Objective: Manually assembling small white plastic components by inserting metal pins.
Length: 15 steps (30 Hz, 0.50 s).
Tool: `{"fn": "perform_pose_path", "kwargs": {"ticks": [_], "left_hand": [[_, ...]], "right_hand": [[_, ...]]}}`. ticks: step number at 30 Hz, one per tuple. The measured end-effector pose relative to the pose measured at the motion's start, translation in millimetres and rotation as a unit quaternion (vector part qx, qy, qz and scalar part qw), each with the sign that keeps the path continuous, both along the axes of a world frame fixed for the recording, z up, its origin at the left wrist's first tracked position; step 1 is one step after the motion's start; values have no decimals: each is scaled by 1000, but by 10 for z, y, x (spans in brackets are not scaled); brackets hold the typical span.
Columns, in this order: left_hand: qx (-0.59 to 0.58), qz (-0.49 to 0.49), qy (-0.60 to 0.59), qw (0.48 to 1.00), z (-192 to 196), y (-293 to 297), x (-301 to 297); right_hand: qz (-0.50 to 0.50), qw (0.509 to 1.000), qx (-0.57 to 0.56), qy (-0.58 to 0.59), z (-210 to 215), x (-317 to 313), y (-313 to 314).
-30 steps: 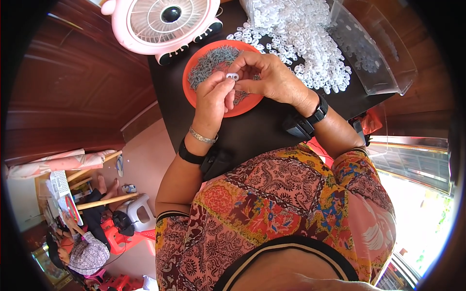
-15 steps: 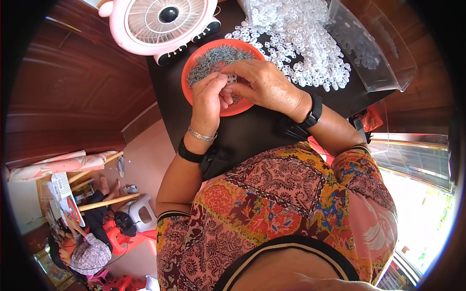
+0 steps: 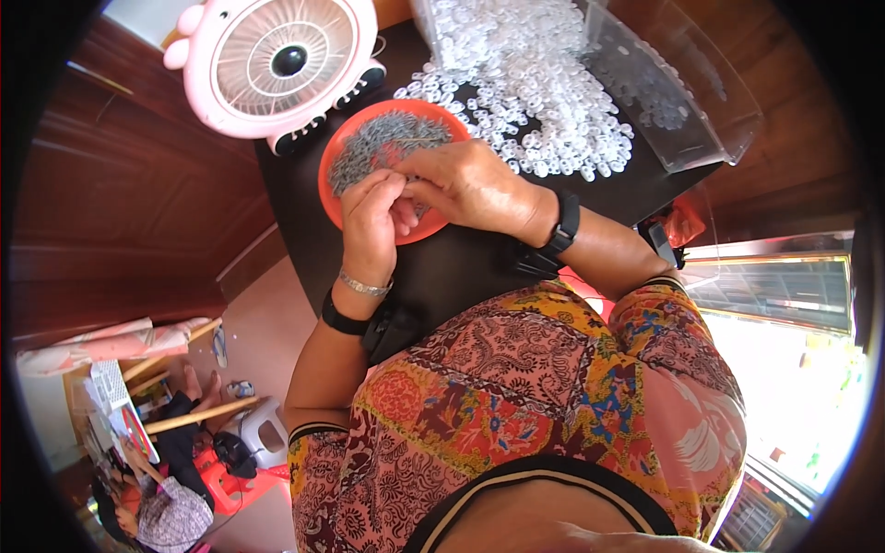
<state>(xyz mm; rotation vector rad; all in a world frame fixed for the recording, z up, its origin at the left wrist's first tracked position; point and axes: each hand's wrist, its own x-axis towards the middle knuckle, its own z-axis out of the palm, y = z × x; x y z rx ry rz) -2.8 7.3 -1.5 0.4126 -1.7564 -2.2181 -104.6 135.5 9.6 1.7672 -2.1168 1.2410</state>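
My left hand (image 3: pixel 371 217) and my right hand (image 3: pixel 466 184) meet over the near side of an orange round bowl (image 3: pixel 325 180). Small grey screws (image 3: pixel 369 152) fill much of that bowl. Both hands are closed, thumbs and fingertips pinched together at one spot. A small plastic piece with holes showed there a moment ago; my fingers now cover most of it. Whether my right fingertips also hold a screw cannot be made out. Beyond the bowl lies a heap of small white plastic pieces with holes (image 3: pixel 562 120), spread over the black table (image 3: pixel 461 267).
A pink fan (image 3: pixel 289 61) stands at the far left of the table. A clear plastic bin (image 3: pixel 682 138) lies on its side at the far right, pieces spilling out. At lower left, a person (image 3: pixel 175 507) sits by a red stool (image 3: pixel 240 488).
The whole view has shifted, so the table and hands sit a little further left and lower. My fingers have closed over the plastic piece that showed between them.
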Motion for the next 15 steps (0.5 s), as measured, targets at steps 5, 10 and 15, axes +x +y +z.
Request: {"fn": "perform_pose_path", "kwargs": {"ticks": [5, 10, 15], "left_hand": [[-21, -13, 2, 1000, -11, -7, 14], [-6, -25, 18, 1000, 88, 41, 41], [-53, -55, 55, 996, 146, 9, 51]], "right_hand": [[-7, 1000, -6, 2, 66, 11, 48], [-19, 1000, 21, 1, 364, -122, 231], [-19, 992, 19, -123, 535, -169, 398]]}}
